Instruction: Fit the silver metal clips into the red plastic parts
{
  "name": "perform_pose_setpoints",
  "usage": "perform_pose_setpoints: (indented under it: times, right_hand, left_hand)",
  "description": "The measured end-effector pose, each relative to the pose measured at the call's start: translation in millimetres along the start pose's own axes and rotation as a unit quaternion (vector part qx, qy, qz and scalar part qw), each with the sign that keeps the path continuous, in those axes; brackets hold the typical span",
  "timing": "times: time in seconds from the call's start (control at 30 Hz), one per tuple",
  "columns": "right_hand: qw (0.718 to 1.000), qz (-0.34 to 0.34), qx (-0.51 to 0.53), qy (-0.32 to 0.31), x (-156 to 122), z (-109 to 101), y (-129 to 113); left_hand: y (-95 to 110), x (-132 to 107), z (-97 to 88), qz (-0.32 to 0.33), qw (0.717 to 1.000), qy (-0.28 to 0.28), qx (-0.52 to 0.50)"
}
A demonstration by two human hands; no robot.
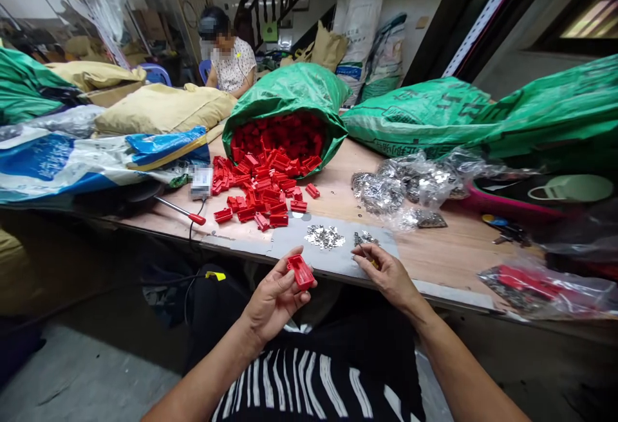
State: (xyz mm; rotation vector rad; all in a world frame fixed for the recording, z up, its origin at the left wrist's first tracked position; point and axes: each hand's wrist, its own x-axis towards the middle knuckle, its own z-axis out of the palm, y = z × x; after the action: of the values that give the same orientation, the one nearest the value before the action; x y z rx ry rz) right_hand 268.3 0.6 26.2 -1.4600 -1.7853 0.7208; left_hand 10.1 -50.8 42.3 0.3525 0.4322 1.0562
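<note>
My left hand (277, 296) is closed around a small red plastic case (301, 273), its hollow side turned up toward me. Over the table's front edge, my right hand (386, 274) pinches a thin dark tool with a yellow end (373, 263); its exact kind is unclear. The tool's tip is close to a little pile of dark metal parts (369, 238) on a grey sheet (290, 242). Left of that pile lies a heap of flat, shiny metal pieces (325, 237). Behind it, many more red plastic cases (263, 184) spill from a green sack (290, 87).
Plastic bags of metal parts (410, 184) lie right of centre. A pink-rimmed tray (502, 206) and a bag with red pieces (545, 287) are farther right. A red-tipped lever (181, 210) juts out at left. Another person (232, 62) sits across the table.
</note>
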Motion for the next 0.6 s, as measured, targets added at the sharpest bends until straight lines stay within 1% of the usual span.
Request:
perform_pose_setpoints:
  times: [0.13, 0.27, 0.37, 0.43, 0.53, 0.6]
  right_hand:
    - [0.992, 0.020, 0.112, -0.047, -2, 10, -16]
    - [0.984, 0.040, 0.165, -0.060, -4, 20, -35]
    - [0.975, 0.055, 0.200, -0.084, -4, 26, -48]
    - [0.972, 0.046, 0.212, -0.088, -4, 28, -56]
    - [0.977, 0.011, 0.203, -0.063, -5, 33, -66]
    - [0.983, -0.021, 0.175, -0.045, -6, 38, -69]
  left_hand:
    - [-1, 0, -1.9, -0.039, 0.998, -0.008, -0.048]
    - [-6, 0, -3.3, -0.062, 0.996, 0.000, -0.059]
    - [-9, 1, -4.2, -0.075, 0.996, 0.008, -0.055]
    - [-11, 1, -5.0, -0.080, 0.995, 0.013, -0.051]
    - [-14, 2, -5.9, -0.082, 0.995, 0.021, -0.048]
    - [-15, 2, -6.0, -0.082, 0.995, 0.029, -0.044]
